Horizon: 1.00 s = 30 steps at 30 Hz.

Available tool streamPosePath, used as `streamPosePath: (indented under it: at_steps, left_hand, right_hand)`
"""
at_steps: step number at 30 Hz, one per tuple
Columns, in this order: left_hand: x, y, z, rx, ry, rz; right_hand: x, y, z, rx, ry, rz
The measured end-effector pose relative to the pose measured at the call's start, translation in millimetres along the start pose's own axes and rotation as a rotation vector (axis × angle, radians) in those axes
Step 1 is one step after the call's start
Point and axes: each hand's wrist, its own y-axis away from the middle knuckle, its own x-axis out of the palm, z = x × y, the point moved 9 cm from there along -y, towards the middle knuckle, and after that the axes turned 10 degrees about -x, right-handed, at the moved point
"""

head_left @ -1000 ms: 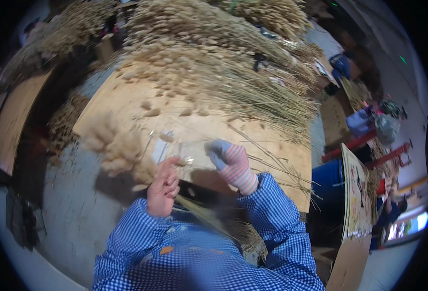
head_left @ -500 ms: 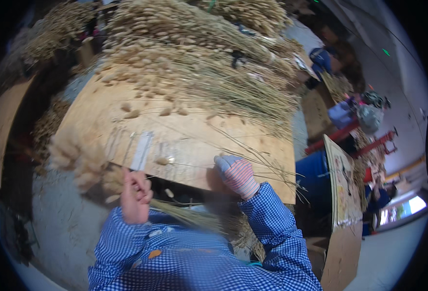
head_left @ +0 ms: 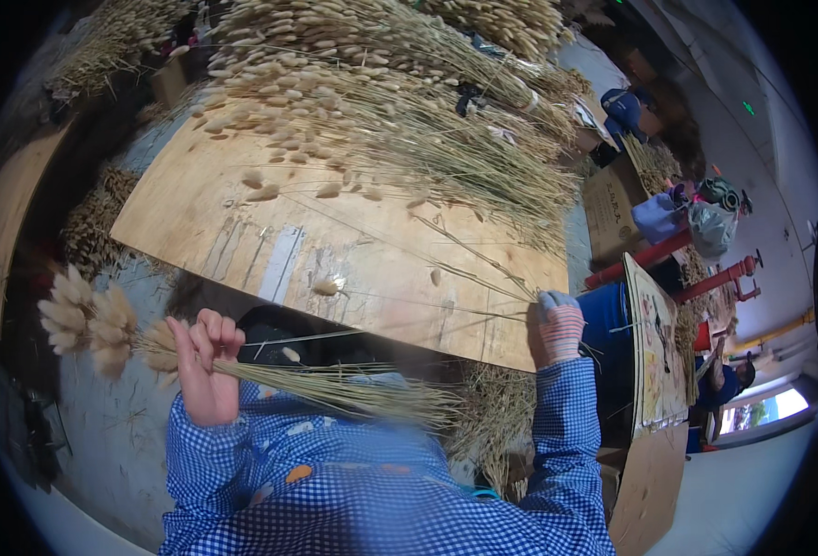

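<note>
My bare left hand [head_left: 209, 371] is closed around a bunch of dried bunny tail grass [head_left: 363, 393]. Its fluffy heads stick out to the left and its stems run right, across my lap. At the right end of the wooden board, my right hand [head_left: 559, 330], in a striped glove with grey fingertips, is closed at the ends of a few loose grass stems [head_left: 483, 262]; its fingertips are partly hidden. One bunny tail head [head_left: 326, 288] lies on the board, its thin stem reaching toward that hand. A white strip [head_left: 282, 263] lies further left on the board.
A large heap of bunny tail grass [head_left: 363, 102] covers the far part of the wooden board [head_left: 177, 199]. Right of it stand a blue barrel [head_left: 605, 320], an upright panel [head_left: 657, 343] and red pipes [head_left: 719, 275]. Dried stems [head_left: 492, 422] lie below the board's near edge.
My right hand has moved right along the board to its right end. My left hand has shifted slightly left and lower with the bunch, whose heads now hang further left.
</note>
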Motion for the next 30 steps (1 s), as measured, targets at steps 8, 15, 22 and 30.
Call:
streamPosePath:
  at_steps: [8, 15, 22, 30]
  left_hand:
    - [-18.7, 1.4, -1.1, -0.086, 0.108, 0.042]
    - [11.8, -1.8, 63.8, -0.241, 0.019, 0.079]
    - [23.9, -3.3, 81.2, -0.224, -0.205, 0.117]
    - [23.3, -9.3, 81.1, -0.282, -0.241, 0.073]
  right_hand:
    - [-48.5, -36.7, 10.1, 0.204, -0.169, -0.026]
    - [-41.7, -105.2, 201.9, -0.343, -0.378, 0.174]
    - [-33.1, -122.5, 218.1, -0.299, -0.265, 0.219]
    - [-105.4, -104.8, 240.2, -0.279, -0.652, -0.112]
